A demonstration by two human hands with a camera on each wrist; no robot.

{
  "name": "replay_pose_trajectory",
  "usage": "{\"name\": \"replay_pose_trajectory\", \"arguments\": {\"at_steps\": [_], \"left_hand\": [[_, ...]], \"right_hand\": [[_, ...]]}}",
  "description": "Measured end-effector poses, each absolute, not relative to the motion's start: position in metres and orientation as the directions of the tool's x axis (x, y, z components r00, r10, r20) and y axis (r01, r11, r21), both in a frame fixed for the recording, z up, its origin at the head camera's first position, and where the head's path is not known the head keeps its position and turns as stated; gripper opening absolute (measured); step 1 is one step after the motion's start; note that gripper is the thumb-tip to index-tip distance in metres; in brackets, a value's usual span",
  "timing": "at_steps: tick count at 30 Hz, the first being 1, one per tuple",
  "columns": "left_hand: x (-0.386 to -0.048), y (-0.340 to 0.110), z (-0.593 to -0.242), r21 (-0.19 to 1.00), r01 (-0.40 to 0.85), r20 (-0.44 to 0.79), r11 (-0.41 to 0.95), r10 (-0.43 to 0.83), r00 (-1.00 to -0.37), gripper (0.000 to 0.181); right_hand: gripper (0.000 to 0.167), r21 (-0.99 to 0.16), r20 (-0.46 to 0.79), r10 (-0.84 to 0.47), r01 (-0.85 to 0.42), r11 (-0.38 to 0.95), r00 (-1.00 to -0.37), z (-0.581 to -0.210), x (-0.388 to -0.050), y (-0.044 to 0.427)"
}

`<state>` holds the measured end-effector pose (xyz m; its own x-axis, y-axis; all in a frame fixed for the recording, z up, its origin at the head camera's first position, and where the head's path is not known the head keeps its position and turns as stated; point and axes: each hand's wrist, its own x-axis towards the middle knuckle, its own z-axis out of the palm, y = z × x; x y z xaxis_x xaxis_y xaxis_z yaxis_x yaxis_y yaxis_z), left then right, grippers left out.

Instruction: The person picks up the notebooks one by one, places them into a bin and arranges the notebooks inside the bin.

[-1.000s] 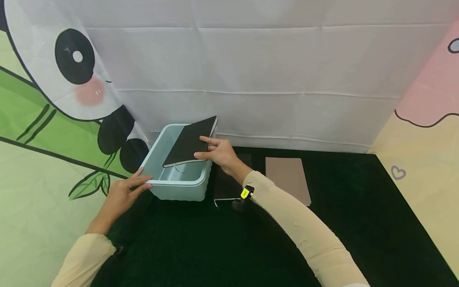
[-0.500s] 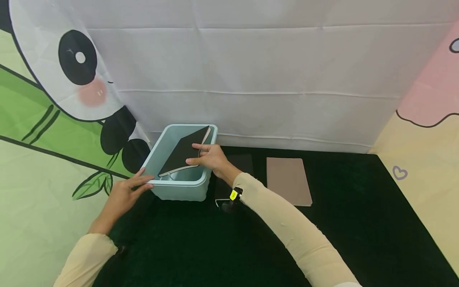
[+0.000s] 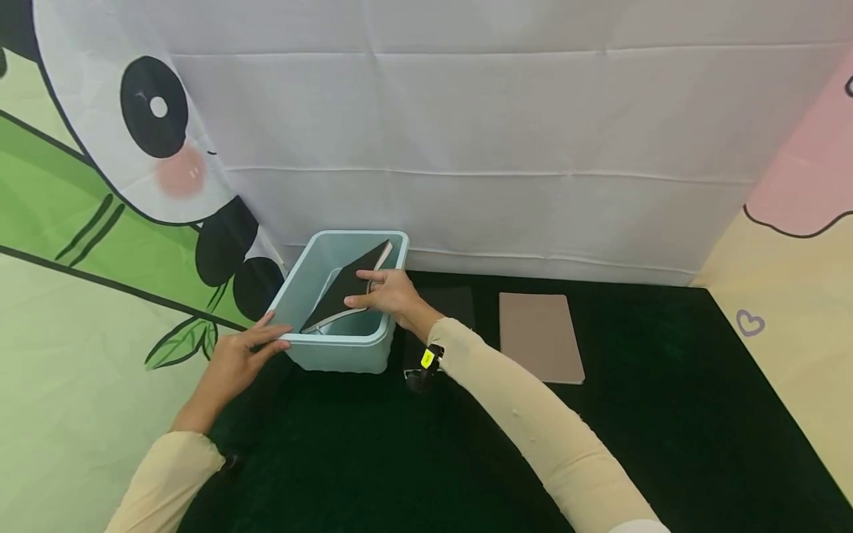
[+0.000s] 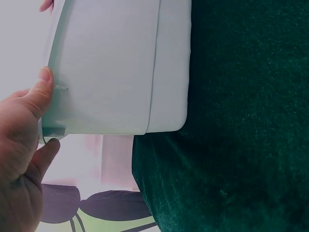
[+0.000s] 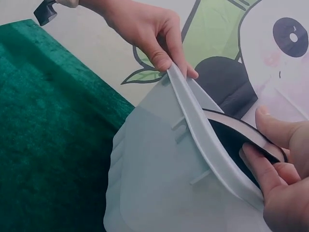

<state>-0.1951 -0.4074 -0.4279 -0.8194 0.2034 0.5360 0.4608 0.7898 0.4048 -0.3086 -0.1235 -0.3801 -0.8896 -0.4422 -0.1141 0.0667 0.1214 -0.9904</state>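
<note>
A light blue plastic bin [image 3: 343, 355] stands at the back left of the dark green cloth. My left hand [image 3: 233, 366] pinches its near left corner; in the left wrist view the left hand [image 4: 24, 130] has thumb and fingers on either side of the rim. Between thumb and fingers my right hand [image 3: 393, 300] holds a black notebook [image 3: 343, 292], tilted, largely inside the bin. The right wrist view shows the right hand [image 5: 285, 159] gripping the notebook's edge [image 5: 241, 128] beside the bin's rim [image 5: 203, 140].
Right of the bin lies another dark notebook [image 3: 456, 303], partly covered by my right arm. Beside it, farther right, is a pinkish-beige notebook [image 3: 541, 337] on the green cloth [image 3: 666, 385]. A white printed curtain [image 3: 480, 133] hangs behind.
My right hand has moved left and slightly down, and the black notebook has sunk from above the bin's rim into it. The left hand keeps its hold on the corner.
</note>
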Motion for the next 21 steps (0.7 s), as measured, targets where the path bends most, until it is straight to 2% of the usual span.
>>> {"name": "replay_pose_trajectory", "arguments": {"at_steps": [11, 21], "left_hand": [[-0.195, -0.408, -0.429, 0.413, 0.467, 0.545, 0.782, 0.199, -0.814, 0.032], [-0.196, -0.409, -0.429, 0.403, 0.478, 0.551, 0.78, 0.21, -0.807, 0.032]], "right_hand": [[0.059, -0.985, -0.172, -0.52, 0.141, 0.098, -0.837, -0.377, -0.308, -0.126], [0.052, -0.986, -0.162, -0.586, 0.109, 0.126, -0.794, -0.367, -0.309, -0.118]]}}
